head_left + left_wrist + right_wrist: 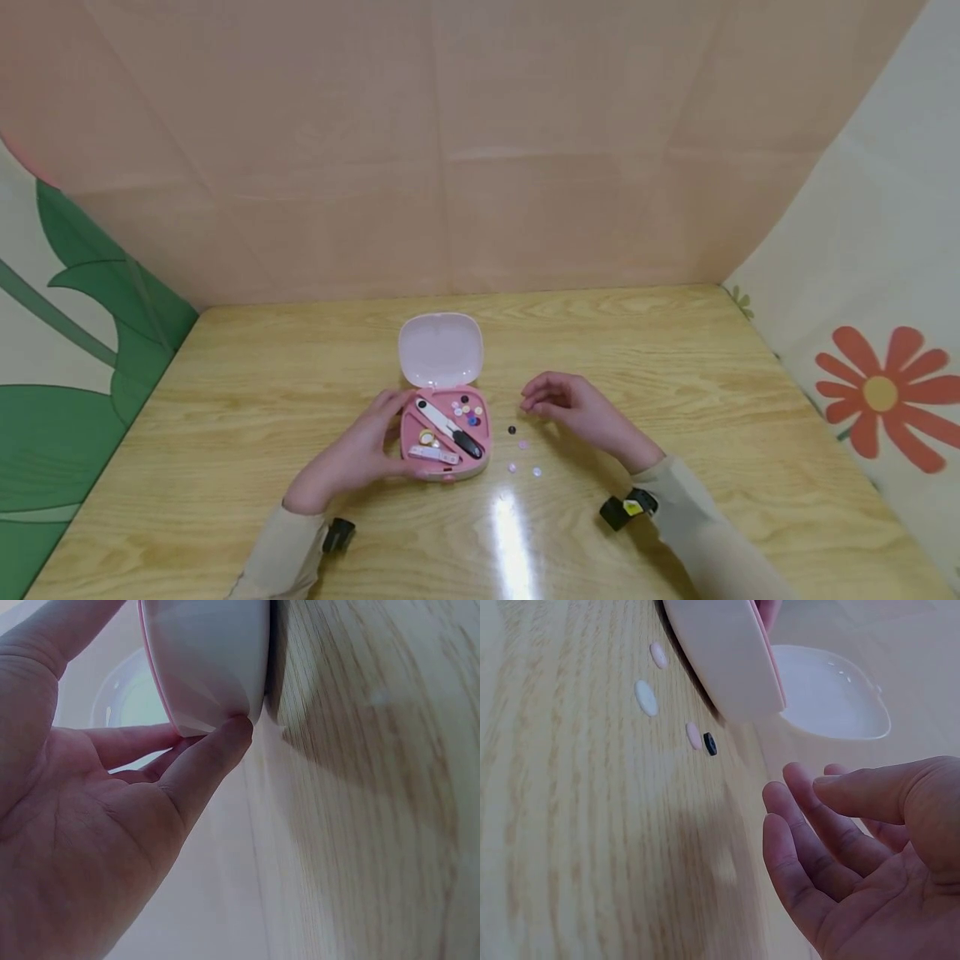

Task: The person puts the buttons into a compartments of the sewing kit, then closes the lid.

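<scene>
My left hand (358,450) holds a small pink-and-white sewing box (472,472) by its left side, thumb at the front and fingers toward the back. Its pale lid (441,350) stands open at the rear. Inside lie a white tool with a black end (442,422), a folded white strip (433,455), a small round yellowish item (427,437) and several small buttons (472,421) in the right compartment. To the right of the box, my right hand (577,410) hovers over the table with loosely bent fingers, seemingly holding nothing.
On the wooden table (262,392), between box and right hand, lie a black button (512,430), pink buttons (693,736) and a white button (537,472). A pinkish cloth backdrop (450,167) rises behind the table; patterned cloths hang at both sides.
</scene>
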### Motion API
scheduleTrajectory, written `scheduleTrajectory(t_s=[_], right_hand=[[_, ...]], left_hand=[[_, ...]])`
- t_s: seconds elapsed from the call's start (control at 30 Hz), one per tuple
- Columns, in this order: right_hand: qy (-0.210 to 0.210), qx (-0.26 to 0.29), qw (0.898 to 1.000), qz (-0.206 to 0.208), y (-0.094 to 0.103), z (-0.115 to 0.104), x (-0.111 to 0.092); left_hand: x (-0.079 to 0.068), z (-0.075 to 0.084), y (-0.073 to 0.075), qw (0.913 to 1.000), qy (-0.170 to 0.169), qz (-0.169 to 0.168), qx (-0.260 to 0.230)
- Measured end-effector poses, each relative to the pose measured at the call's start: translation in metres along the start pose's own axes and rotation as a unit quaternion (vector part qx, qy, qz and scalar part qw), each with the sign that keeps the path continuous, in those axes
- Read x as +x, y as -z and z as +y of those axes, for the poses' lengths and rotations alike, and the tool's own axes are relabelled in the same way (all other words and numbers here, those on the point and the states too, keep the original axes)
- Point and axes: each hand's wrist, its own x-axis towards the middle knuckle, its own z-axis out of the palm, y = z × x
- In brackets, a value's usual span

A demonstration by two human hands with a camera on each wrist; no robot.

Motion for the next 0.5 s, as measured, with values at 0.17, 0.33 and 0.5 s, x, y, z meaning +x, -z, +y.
scheduleTrajectory(t_s=[0.17, 0.33, 0.5], right_hand=[[0.012, -0.006, 1.000, -0.009, -0.0008, 0.0038, 0.0005], [0.020, -0.007, 1.000, -0.021, -0.0039, 0.0056, 0.0017], [0.023, -0.013, 0.999, -0.025, -0.0070, 0.0044, 0.0032]], left_hand=[[0.0003, 0.0003, 0.0003, 1.0000, -0.001, -0.003, -0.006], [0.0004, 0.0005, 0.0001, 1.0000, 0.001, -0.004, -0.006], [0.0004, -0.0004, -0.0001, 1.0000, -0.006, -0.001, -0.006]])
